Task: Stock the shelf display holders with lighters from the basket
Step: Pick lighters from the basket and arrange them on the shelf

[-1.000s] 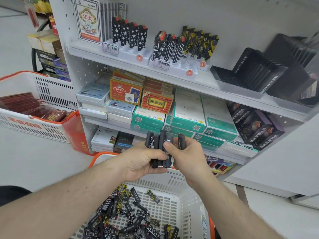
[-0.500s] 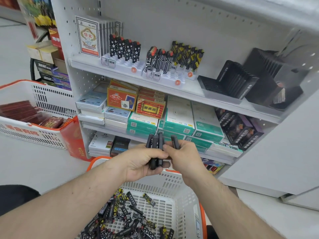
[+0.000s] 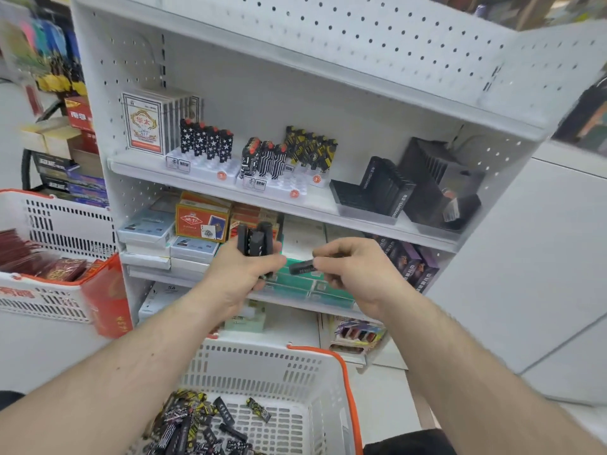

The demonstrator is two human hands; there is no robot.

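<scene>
The near basket (image 3: 269,366) is white with an orange rim, and the loose lighters (image 3: 193,421) in it are black with yellow and white print. On the white shelf (image 3: 210,178), one row of lighters (image 3: 207,141) is black with white stars, the next (image 3: 262,159) black with white lines, and the far-right row (image 3: 312,147) black and yellow. The bundle (image 3: 254,244) in the left hand looks plain black, though blurred.

Bundle of dark lighters (image 3: 255,245) held upright in the left hand (image 3: 241,274), single dark lighter (image 3: 302,267) lying sideways pinched in the right hand (image 3: 353,269), patterned loose lighters (image 3: 197,428) heaped in the white orange-rimmed basket (image 3: 305,382), white display holders (image 3: 210,169) on the shelf partly filled with standing lighters.
</scene>
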